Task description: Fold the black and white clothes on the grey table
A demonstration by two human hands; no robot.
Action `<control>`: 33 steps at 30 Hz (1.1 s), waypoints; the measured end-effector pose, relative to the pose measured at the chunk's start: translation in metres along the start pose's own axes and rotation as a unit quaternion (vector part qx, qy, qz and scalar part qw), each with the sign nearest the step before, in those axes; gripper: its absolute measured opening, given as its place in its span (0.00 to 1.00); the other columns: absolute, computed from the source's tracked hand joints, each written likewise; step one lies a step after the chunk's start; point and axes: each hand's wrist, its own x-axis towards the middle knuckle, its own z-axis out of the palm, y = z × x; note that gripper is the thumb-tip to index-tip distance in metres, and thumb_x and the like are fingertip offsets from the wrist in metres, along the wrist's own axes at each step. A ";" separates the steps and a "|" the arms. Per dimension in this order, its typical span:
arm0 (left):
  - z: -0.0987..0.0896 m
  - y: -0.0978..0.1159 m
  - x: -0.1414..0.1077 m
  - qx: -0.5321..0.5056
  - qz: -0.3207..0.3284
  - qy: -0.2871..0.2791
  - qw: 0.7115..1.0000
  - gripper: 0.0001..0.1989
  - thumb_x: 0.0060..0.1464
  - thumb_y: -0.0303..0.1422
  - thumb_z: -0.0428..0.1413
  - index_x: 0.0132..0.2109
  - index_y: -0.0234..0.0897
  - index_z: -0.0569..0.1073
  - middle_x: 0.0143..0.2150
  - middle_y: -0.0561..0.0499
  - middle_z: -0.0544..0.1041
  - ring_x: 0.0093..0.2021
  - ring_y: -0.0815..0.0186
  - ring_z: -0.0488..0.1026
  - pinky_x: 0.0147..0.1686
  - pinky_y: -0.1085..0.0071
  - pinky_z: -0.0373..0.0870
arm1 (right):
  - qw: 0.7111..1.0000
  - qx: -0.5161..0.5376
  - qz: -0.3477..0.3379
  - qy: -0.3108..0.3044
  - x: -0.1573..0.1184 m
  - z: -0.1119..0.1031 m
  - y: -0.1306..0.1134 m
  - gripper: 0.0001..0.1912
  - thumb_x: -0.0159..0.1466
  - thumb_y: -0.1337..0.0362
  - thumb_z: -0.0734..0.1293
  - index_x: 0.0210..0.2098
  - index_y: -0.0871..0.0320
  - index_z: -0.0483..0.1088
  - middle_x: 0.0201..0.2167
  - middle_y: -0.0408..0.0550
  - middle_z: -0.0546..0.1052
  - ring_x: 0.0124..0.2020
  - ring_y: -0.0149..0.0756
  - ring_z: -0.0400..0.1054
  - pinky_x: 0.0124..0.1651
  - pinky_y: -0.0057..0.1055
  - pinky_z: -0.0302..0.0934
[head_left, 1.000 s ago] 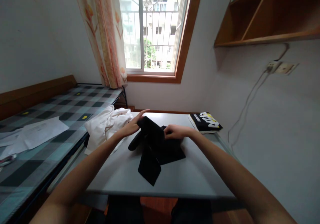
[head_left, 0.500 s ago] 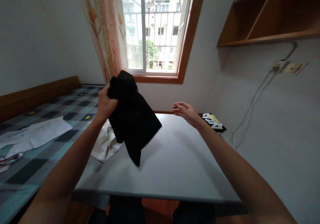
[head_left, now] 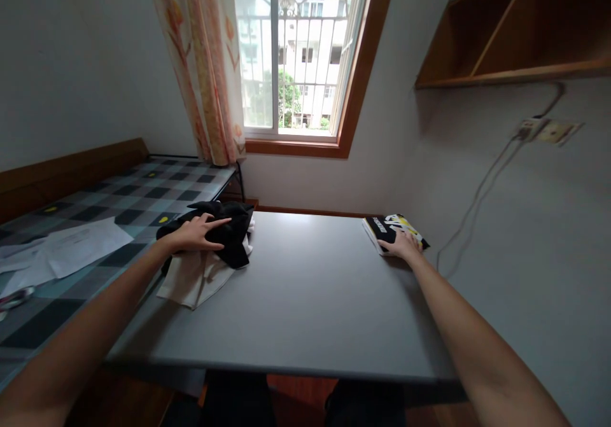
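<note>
A crumpled black cloth [head_left: 233, 233] lies at the left side of the grey table [head_left: 305, 300], over a cream cloth [head_left: 184, 280]. On top of the black cloth rests my left hand [head_left: 198, 231], fingers spread and not closed round it. At the table's far right, my right hand [head_left: 402, 245] touches the near side of a black, white and yellow book or packet [head_left: 382, 226]. Its fingers are apart over the cover, and part of the cover is hidden beneath them.
Left of the table is a bed with a checked sheet [head_left: 119, 201], holding white papers [head_left: 81, 249]. A curtain [head_left: 207, 77] hangs beside the window. A wooden shelf [head_left: 515, 74] and a socket with a cable [head_left: 529, 128] are on the right wall.
The black cloth, held up in my left hand before, now lies at the left, and that hand has opened. My right hand has moved right and down onto the book or packet.
</note>
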 end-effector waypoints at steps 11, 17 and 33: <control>-0.015 0.007 0.007 -0.018 -0.073 0.257 0.963 0.33 0.59 0.54 0.42 0.63 0.40 0.64 0.56 0.42 0.72 0.54 0.49 0.69 0.50 0.58 0.64 | 0.989 -0.132 -0.051 -0.037 -0.013 -0.004 -0.012 0.27 0.63 0.49 0.62 0.53 0.63 0.70 0.55 0.66 0.69 0.58 0.58 0.61 0.54 0.49 0.56; -0.005 0.012 0.008 -0.031 -0.052 0.239 0.969 0.28 0.60 0.52 0.44 0.56 0.40 0.72 0.54 0.42 0.74 0.52 0.51 0.70 0.49 0.58 0.65 | 0.999 0.048 0.010 0.007 0.001 -0.021 -0.007 0.21 0.66 0.59 0.57 0.49 0.64 0.73 0.44 0.64 0.77 0.47 0.50 0.71 0.46 0.39 0.62; 0.037 0.163 0.043 -0.474 0.205 0.161 0.841 0.44 0.53 0.44 0.58 0.70 0.45 0.45 0.64 0.37 0.62 0.62 0.51 0.64 0.49 0.58 0.69 | 0.594 0.786 -0.103 -0.138 -0.068 -0.134 -0.167 0.12 0.63 0.53 0.65 0.35 0.54 0.65 0.26 0.39 0.72 0.25 0.31 0.68 0.29 0.30 0.68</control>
